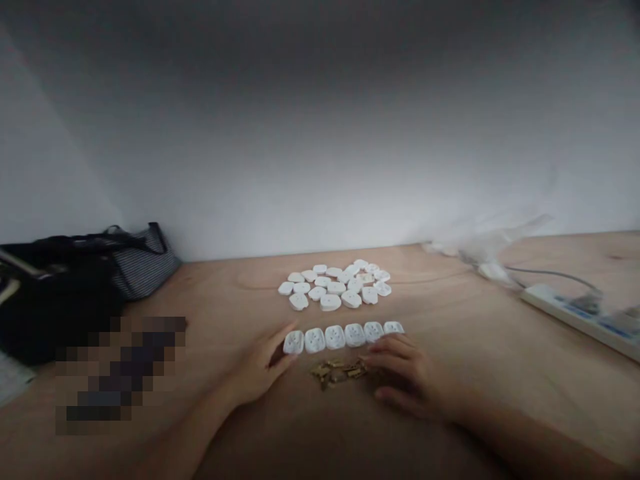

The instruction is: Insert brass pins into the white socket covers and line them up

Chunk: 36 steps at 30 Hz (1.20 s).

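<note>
A row of several white plastic plug housings lies across the wooden table, hollow sides up. At its left end, my left hand has thumb and forefinger spread on either side of the end housing; whether both touch it I cannot tell. Just in front of the row is a small loose pile of brass-coloured metal pieces. My right hand hovers or rests at the pile's right edge, fingers apart and thumb away from them. Nothing shows between its fingers, and it partly covers the row's right end.
Farther back lies a loose group of white plastic parts. A power strip and a clear plastic bag are at the right. Dark bags stand at the left, beside a pixelated dark object. A wall closes the table's back.
</note>
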{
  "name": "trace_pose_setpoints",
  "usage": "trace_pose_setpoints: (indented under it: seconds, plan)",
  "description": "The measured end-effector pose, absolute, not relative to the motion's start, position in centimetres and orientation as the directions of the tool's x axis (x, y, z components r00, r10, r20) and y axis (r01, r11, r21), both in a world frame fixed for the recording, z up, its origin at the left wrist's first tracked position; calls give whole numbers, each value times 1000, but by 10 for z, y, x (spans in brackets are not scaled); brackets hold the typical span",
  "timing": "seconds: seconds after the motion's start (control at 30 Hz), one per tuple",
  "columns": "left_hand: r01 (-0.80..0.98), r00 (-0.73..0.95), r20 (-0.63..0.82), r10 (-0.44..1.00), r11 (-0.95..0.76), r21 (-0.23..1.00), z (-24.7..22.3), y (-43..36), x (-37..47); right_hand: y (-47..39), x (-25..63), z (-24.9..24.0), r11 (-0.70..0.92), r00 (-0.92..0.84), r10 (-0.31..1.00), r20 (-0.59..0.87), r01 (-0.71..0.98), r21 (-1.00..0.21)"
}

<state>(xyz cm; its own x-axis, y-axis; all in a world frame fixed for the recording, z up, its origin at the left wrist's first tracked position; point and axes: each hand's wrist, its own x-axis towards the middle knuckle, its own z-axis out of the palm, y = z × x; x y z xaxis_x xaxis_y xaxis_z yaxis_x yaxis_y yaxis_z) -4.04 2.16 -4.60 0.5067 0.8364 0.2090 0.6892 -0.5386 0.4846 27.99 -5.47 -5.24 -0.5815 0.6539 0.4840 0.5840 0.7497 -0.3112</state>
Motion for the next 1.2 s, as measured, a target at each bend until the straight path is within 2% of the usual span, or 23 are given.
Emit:
trace_pose_setpoints:
  seconds: [0.13, 0.27, 0.47, 0.77, 0.87, 0.97, 1.03, 1.2]
  plan:
    - [664, 436, 261, 862, -503, 553, -48, 21, -40, -53, 272, -57, 710, -472, 676, 566, 621, -331]
    - [608, 389, 336, 858, -513, 606, -29, 6, -24, -50, 259, -50, 651, -409, 722, 558, 674, -348]
    - [415, 566, 253, 784, -537, 735, -15, -20, 23, -44, 242, -38, 584, -382, 790, 479, 706, -401]
    - [361, 484, 238, 842, -440, 822, -29, -24, 44, -42, 242, -33, 607, -424, 789, 445, 650, -457]
    - [374, 451, 299, 841, -482, 792, -29, -23, 42, -42, 242, -34, 606, -413, 790, 453, 636, -477]
    - [453, 482, 337, 809, -560, 694, -24, -22, 32, -43, 242, -39, 557, -342, 824, 452, 638, -532]
    - [527, 516, 295, 804, -569, 631, -22, -22, 22, -44, 243, -42, 525, -297, 841, 452, 648, -552]
    - [554, 624, 170, 762, -586, 592, -21, -22, 10, -42, 243, -47, 511, -279, 845, 457, 671, -537]
